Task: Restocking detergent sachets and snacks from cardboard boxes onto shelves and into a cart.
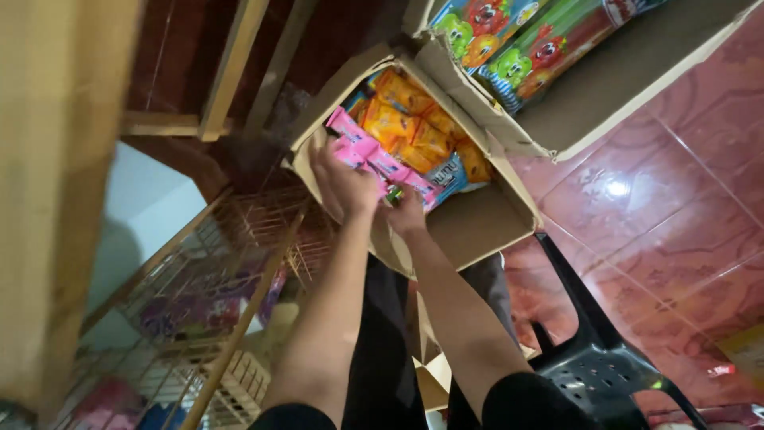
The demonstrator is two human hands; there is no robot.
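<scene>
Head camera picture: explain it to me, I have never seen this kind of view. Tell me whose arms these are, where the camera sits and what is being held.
The camera sits on a person's head and looks down, so the two bare arms coming from the bottom edge are the wearer's own. There is only this one view, and it is tilted. The left hand and right hand reach into an open cardboard box. Together they hold a strip of pink snack packets; the fingers are closed on it. Beneath it lie orange packets. A second box beyond holds green and red packages with cartoon faces. Nearby are a wire rack, a black plastic chair and a reddish tiled floor.
</scene>
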